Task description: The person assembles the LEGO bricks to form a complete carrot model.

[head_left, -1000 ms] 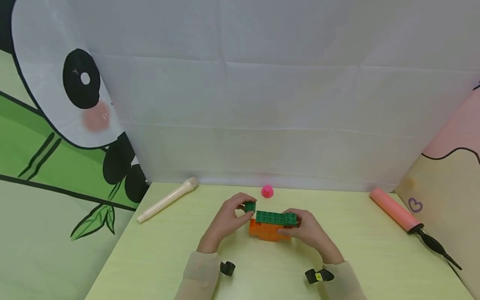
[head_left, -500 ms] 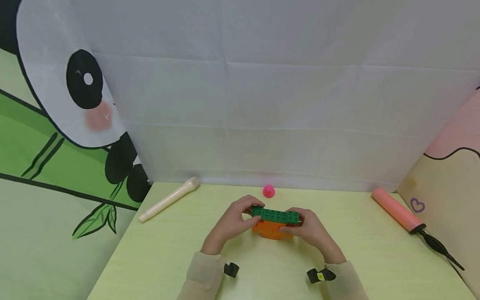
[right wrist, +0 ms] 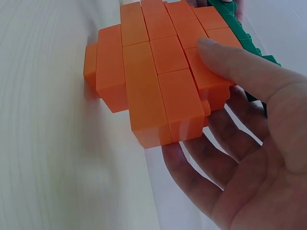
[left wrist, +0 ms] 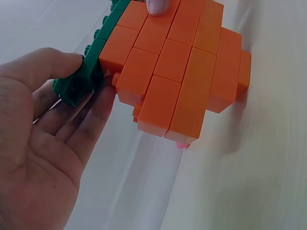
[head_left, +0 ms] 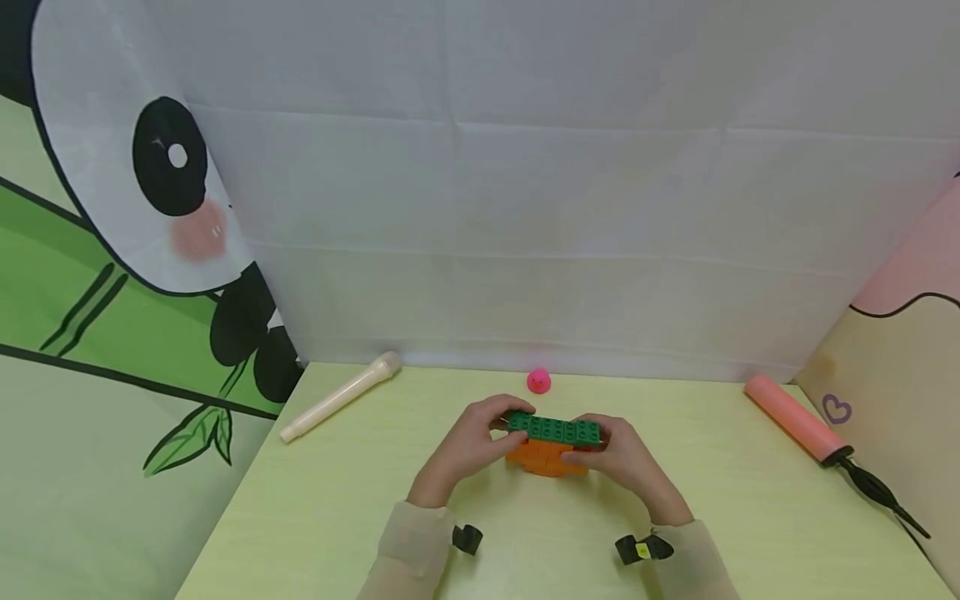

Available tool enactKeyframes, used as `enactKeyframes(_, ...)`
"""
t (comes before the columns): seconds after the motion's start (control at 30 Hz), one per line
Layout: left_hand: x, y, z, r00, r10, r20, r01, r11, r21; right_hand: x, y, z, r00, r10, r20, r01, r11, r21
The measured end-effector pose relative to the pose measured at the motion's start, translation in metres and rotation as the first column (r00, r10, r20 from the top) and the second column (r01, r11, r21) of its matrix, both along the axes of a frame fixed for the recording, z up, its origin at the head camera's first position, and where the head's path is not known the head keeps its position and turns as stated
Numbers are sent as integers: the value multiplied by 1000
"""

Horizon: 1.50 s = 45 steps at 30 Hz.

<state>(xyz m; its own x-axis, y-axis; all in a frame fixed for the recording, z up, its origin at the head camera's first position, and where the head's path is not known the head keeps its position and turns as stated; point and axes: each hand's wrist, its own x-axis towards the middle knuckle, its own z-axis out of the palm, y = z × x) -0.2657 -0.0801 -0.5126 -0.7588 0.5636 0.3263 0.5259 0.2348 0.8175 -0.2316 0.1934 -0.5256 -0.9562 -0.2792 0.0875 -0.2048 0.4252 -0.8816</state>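
Observation:
A stepped build of orange toy building bricks (head_left: 547,458) stands on the table, topped by a row of studded green bricks (head_left: 558,430). My left hand (head_left: 467,443) pinches the left end of that row. In the left wrist view its thumb lies on the end green brick (left wrist: 72,86), which overhangs the orange bricks (left wrist: 165,62); other fingers pass behind. From the right, my right hand (head_left: 628,462) grips the build. The right wrist view shows its thumb pressed on the front of the orange bricks (right wrist: 139,86), fingers curled behind. Its fingertips are partly hidden.
A pink toy duck (head_left: 538,381) sits behind the build near the back edge. A pale tube (head_left: 341,398) lies at the left, and a pink hand pump (head_left: 798,421) with a black end lies at the right. A white sheet (head_left: 570,250) hangs behind the table.
The left hand has moved right, bringing its green brick from apart to the left end of the green row. Over the last half second little has moved; the right hand keeps its grip.

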Motion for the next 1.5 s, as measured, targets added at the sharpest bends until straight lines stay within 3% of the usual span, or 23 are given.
enactKeyframes(0.3,1,-1,0,994,11,106,-16,999,45,0,0,1,1000,1,-12,-1,1000,9)
enactKeyframes(0.6,0,-1,-1,996,-2,90,-5,997,74,-1,0,0,1000,-1,-14,2,1000,25)
enactKeyframes(0.97,0,-1,-1,999,1,46,-3,999,50,-1,0,0,1000,-4,6,4,1000,20)
enactKeyframes(1.23,-3,-3,-3,1000,10,-22,-11,1000,-21,-1,-1,0,1000,3,21,-3,1000,1)
enactKeyframes(1.5,-4,-8,-5,999,35,31,-30,992,-126,1,3,4,998,37,47,-36,999,-30)
